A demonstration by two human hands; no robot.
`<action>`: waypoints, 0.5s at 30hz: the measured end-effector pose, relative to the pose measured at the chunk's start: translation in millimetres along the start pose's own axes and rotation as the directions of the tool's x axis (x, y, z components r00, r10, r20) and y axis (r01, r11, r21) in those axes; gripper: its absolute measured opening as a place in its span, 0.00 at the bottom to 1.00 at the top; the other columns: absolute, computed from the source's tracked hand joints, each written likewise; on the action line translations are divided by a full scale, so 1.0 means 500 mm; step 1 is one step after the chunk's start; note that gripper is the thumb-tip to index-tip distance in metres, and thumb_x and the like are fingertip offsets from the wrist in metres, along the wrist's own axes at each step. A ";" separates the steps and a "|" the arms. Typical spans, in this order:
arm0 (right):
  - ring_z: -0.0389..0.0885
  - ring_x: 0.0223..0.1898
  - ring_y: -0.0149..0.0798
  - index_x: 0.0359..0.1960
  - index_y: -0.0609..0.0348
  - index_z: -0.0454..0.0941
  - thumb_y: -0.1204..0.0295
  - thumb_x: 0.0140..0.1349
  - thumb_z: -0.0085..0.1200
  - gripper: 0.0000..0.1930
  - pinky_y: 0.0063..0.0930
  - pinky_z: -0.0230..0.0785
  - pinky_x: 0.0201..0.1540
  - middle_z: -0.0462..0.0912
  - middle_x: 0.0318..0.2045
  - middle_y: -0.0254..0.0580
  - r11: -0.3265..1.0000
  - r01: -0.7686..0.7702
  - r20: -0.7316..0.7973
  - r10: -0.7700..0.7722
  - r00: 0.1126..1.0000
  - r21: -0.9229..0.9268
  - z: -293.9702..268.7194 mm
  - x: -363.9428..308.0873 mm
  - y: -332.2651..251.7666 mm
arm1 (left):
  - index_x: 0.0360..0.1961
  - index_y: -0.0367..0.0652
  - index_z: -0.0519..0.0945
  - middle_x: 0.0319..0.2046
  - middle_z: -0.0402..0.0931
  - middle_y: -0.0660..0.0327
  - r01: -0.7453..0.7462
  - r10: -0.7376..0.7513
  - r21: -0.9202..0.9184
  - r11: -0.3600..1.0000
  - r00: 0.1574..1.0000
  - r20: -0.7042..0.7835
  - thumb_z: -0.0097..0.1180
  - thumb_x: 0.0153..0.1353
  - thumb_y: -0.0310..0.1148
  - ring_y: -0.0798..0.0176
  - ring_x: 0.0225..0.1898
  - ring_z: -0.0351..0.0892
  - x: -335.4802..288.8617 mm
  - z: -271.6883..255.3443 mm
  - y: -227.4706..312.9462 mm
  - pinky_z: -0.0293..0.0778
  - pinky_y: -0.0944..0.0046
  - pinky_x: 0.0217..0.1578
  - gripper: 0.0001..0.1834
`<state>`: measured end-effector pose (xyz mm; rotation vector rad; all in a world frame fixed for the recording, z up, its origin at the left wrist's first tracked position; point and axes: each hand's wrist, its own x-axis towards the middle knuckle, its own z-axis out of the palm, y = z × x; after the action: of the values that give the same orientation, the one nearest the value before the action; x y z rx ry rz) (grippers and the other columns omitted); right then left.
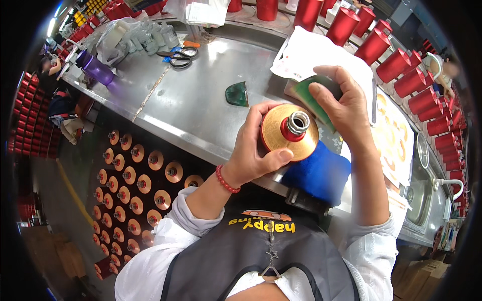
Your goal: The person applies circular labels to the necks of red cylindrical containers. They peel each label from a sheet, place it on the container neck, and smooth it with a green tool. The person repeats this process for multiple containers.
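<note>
My left hand [256, 153] is wrapped round a red bottle [273, 129] with a gold shoulder and a bare, threaded silver neck. The neck tips up toward me. Just right of it, my right hand [346, 100] pinches a green flat scraper [312, 95] between thumb and fingers, close to the bottle's side; whether it touches is hard to tell. A smaller dark green piece [236, 94] lies on the metal table [201, 100]. Below the bottle is a blue cloth or pad [321, 173], partly blurred.
Black-handled scissors [182, 58], a purple bottle [95, 68] and bagged clear pieces [145, 37] sit at the table's far left. Red bottles [374, 46] line a curved conveyor behind. Many gold-topped bottles [144, 183] stand low at left. A white sheet [326, 52] lies ahead; a sink [419, 200] is right.
</note>
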<state>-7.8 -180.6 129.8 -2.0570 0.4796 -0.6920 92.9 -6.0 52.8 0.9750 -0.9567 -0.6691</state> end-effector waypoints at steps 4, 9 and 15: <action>0.83 0.42 0.36 0.45 0.62 0.81 0.68 0.61 0.65 0.15 0.27 0.75 0.46 0.85 0.39 0.43 0.998 -0.007 0.031 0.009 0.999 -0.063 0.008 0.011 0.001 | 0.64 0.33 0.60 0.57 0.72 0.51 0.015 -0.013 -0.089 0.996 1.000 0.019 0.70 0.55 0.49 0.60 0.58 0.74 0.007 0.001 -0.006 0.71 0.60 0.59 0.46; 0.79 0.44 0.29 0.48 0.60 0.81 0.69 0.63 0.65 0.14 0.23 0.72 0.49 0.83 0.40 0.33 0.992 0.059 0.134 -0.074 0.988 0.113 0.010 0.005 -0.013 | 0.64 0.34 0.62 0.56 0.72 0.52 0.074 -0.070 -0.086 0.994 0.996 0.056 0.70 0.55 0.48 0.61 0.58 0.74 0.004 -0.007 -0.005 0.71 0.61 0.59 0.45; 0.78 0.43 0.28 0.48 0.60 0.81 0.68 0.64 0.64 0.13 0.24 0.72 0.50 0.83 0.39 0.34 0.993 0.056 0.155 -0.071 0.985 0.104 0.007 0.011 -0.014 | 0.67 0.33 0.60 0.58 0.72 0.53 0.188 -0.160 -0.124 0.974 0.965 0.209 0.68 0.55 0.51 0.63 0.59 0.73 0.027 -0.026 0.004 0.67 0.61 0.62 0.48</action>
<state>-0.9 -177.6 135.5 -2.0216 0.2843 -0.5723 110.8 -11.2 56.6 0.8828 -0.9882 -0.9849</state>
